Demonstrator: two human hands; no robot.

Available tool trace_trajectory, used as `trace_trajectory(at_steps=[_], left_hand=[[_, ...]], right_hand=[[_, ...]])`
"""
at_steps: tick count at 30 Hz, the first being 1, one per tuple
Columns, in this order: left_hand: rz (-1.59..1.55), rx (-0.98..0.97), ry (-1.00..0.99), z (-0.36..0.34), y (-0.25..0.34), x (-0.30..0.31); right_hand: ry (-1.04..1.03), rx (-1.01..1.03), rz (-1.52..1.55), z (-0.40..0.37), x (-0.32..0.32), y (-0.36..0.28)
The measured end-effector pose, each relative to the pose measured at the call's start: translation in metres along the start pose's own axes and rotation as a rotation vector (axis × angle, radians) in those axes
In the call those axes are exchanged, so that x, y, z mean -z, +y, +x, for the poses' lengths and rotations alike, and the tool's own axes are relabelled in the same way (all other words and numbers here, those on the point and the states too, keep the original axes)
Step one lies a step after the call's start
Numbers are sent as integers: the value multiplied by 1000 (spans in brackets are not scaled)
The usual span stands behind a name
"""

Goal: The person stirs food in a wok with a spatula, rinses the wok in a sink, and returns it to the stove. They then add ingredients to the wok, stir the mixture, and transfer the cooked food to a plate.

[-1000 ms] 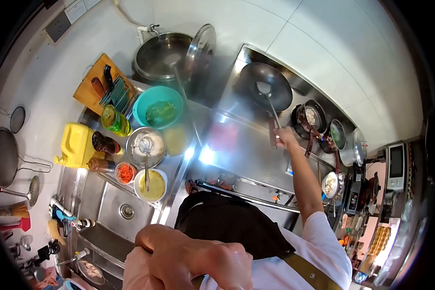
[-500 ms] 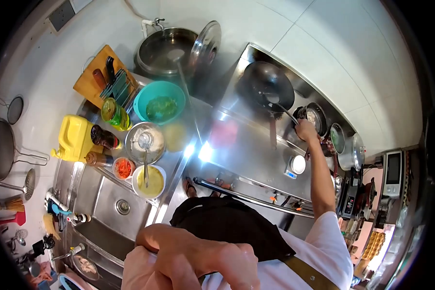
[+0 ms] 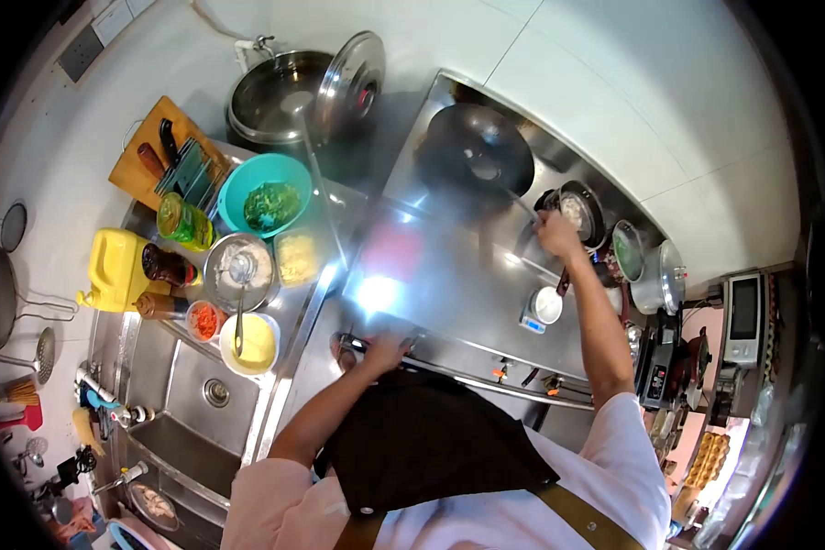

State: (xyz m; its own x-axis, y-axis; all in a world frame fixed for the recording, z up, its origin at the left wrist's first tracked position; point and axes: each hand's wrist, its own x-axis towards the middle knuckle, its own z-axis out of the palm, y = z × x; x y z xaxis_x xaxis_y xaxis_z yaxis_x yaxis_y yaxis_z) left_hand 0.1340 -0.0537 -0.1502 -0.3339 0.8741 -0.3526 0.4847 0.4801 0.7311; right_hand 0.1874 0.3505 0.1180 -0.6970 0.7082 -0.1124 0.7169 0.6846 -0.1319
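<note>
My right hand [image 3: 559, 234] is closed around the long handle of a ladle [image 3: 525, 209]. The ladle's head rests inside a dark wok [image 3: 458, 133] on the steel stove top, with haze around it. Beside that hand sits a small dark pan [image 3: 585, 213] with pale food in it. Low at the stove's front edge, my left hand [image 3: 387, 351] is by the metal front rail [image 3: 477, 365]. Haze and blur hide its fingers, so I cannot tell whether it grips anything.
Left of the stove stand a teal bowl [image 3: 238, 197] of greens, a steel bowl [image 3: 218, 284], a white bowl [image 3: 258, 359] of yellow liquid, and bottles. A large pot [image 3: 247, 115] with its lid tilted is behind. A scale [image 3: 532, 323] carries a white cup. The sink [image 3: 185, 385] lies front left.
My left hand has dropped from in front of my chest to the stove's front edge. My right hand has shifted slightly left with the ladle, and the view has turned a little.
</note>
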Motion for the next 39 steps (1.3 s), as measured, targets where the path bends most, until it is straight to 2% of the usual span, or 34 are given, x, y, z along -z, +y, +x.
trace_trajectory(at_steps=[1,2,3,5,8,11,12,16,19,20,24,27,33,37,39], left_hand=[[24,6,-11,4,2,-19],[122,-125,94,5,-6,-40],[218,-252,199,4,-15,-57],[253,-110,30,3,-8,-53],[309,-116,-44,11,-14,-50],[328,-74,-129,13,-14,-44],[334,-74,-82,20,-28,-64],[342,-161,-60,16,-32,-63],[353,-160,-64,14,-31,-57],[346,-144,-85,12,-29,-56],[357,-188,-144,13,-31,-51],[364,-260,-83,12,-35,-51],[331,-241,-125,13,-38,-49],[265,-181,-211,17,-38,-46],[289,-199,-225,17,-37,-43]], right_hand=[[-4,1,109,3,-13,11],[-72,-92,322,15,-47,39],[-158,-135,466,-2,-47,24],[-295,-273,742,-27,-51,-5],[-390,-492,1048,-37,-77,-38],[-508,-560,942,-32,-99,-44],[-493,-560,862,-25,-111,-44],[-577,-618,1555,-27,-121,-65],[-382,-654,1450,-21,-114,-82],[-409,-625,1539,-18,-109,-83],[-344,-698,1563,-8,-82,-97],[-319,-728,1514,-10,-65,-105],[-305,-736,1438,-16,-66,-100],[-236,-832,1495,-17,-75,-97],[-297,-761,1556,-11,-87,-79]])
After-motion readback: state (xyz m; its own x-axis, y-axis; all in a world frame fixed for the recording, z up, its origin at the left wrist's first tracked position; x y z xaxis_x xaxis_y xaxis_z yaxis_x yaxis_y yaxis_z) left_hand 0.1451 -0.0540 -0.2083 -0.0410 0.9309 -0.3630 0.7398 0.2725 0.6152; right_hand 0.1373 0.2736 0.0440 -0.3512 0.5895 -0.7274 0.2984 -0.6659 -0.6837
